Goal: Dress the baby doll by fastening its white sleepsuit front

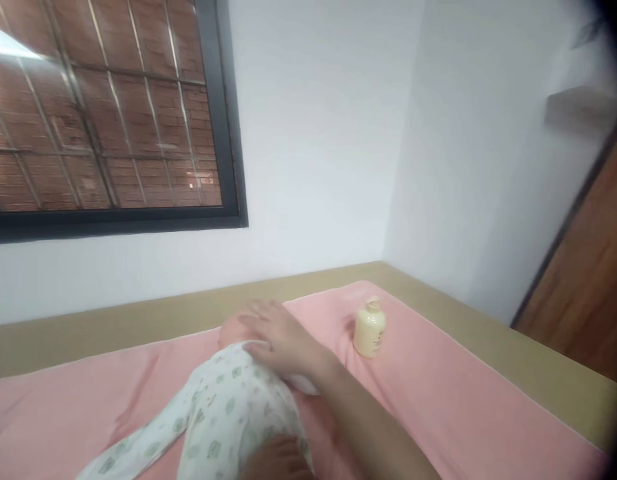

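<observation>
A baby-sized figure in a white long-sleeved garment with a pale green print lies on the pink sheet. Whether it is a doll or a baby I cannot tell. My right hand rests over its bare head, fingers stretched out and thumb near the collar. At the bottom edge, my left hand lies on the garment's torso, fingers extended and partly cut off by the frame. Right of my right hand stands a cream pump bottle, upright and touched by neither hand.
A tan surface borders the sheet along the white walls. Upper left is a dark-framed window with metal bars. A brown wooden panel stands at the right.
</observation>
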Available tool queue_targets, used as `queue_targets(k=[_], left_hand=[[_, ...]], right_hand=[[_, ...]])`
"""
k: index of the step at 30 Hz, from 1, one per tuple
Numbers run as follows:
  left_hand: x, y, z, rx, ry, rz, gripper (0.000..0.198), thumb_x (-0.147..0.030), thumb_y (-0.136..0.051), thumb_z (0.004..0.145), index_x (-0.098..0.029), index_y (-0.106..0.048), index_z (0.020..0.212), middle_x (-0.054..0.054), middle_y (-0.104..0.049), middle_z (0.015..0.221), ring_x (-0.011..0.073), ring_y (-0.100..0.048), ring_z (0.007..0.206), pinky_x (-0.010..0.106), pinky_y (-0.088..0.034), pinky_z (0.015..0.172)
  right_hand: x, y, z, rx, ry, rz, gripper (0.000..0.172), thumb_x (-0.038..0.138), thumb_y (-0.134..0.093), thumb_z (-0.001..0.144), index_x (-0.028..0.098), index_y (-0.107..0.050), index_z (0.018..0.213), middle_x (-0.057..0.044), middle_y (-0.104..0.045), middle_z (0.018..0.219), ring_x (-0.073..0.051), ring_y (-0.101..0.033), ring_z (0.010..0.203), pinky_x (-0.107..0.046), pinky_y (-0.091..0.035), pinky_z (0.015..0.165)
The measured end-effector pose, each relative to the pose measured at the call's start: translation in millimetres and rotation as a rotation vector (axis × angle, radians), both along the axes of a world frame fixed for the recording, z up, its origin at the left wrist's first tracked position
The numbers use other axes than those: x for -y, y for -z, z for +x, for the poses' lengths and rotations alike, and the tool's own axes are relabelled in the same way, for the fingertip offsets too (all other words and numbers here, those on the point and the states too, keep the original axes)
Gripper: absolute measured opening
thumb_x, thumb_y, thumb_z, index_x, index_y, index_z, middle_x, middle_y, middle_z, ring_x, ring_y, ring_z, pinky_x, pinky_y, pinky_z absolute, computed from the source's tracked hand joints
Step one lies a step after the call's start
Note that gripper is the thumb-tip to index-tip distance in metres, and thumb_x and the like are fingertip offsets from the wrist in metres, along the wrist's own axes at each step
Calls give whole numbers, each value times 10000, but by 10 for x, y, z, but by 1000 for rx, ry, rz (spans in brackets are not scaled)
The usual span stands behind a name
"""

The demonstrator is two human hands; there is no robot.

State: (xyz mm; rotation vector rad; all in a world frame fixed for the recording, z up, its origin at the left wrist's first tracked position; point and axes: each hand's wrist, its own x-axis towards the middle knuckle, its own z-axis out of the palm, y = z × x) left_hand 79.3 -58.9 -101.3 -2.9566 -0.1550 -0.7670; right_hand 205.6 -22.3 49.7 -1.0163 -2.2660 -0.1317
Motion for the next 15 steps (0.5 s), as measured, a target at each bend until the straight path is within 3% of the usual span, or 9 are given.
queue_targets(k=[4, 8, 10, 11, 13, 15], left_hand=[[-80, -353, 80, 87, 3, -433, 395, -450, -374, 873, -251, -711, 814, 25, -651, 643, 182, -604, 670, 355, -474, 701], [-264, -844, 437, 123, -15, -828, 568, -502, -242, 925, -119, -628, 1090, 141, -682, 888, 219, -659, 803, 397, -517, 745], [-373, -1114, 746, 181, -18, -1593, 650, -571, -287, 896, -41, -560, 1154, 223, -632, 1060, 275, -640, 954, 460, -487, 858], [-427, -1231, 918, 252, -13, -1887, 682, -589, -287, 891, -18, -519, 1183, 249, -598, 1115, 290, -620, 1009, 472, -469, 892], [-527, -1398, 1260, 394, 7, -2268, 676, -549, -262, 912, 14, -428, 1248, 277, -530, 1197, 297, -583, 1086, 470, -452, 926], [-604, -1464, 1560, 529, -20, -2441, 658, -513, -257, 924, 27, -366, 1284, 285, -490, 1232, 294, -566, 1111, 439, -469, 915]], right_hand=[[68, -320, 717, -289, 168, 63, 474, 375, -425, 913, 232, -424, 1365, -58, -294, 1494, -187, -223, 1385, -438, -151, 1129], [70, -340, 1435, -514, 462, 89, 472, 430, -420, 905, 194, -506, 1305, -96, -409, 1426, -219, -321, 1344, -459, -156, 1123], [44, -283, 1686, -560, 557, 49, 504, 472, -387, 911, 176, -520, 1297, -105, -429, 1411, -222, -345, 1330, -431, -205, 1111], [19, -248, 1779, -571, 586, 30, 522, 486, -359, 918, 166, -520, 1298, -109, -434, 1406, -219, -345, 1330, -413, -222, 1106], [-54, -173, 1908, -579, 625, 5, 552, 495, -297, 935, 147, -513, 1305, -112, -434, 1406, -210, -320, 1344, -384, -225, 1106], [-151, -92, 1980, -569, 669, 0, 570, 488, -252, 947, 136, -485, 1330, -109, -392, 1436, -207, -262, 1371, -377, -187, 1117]])
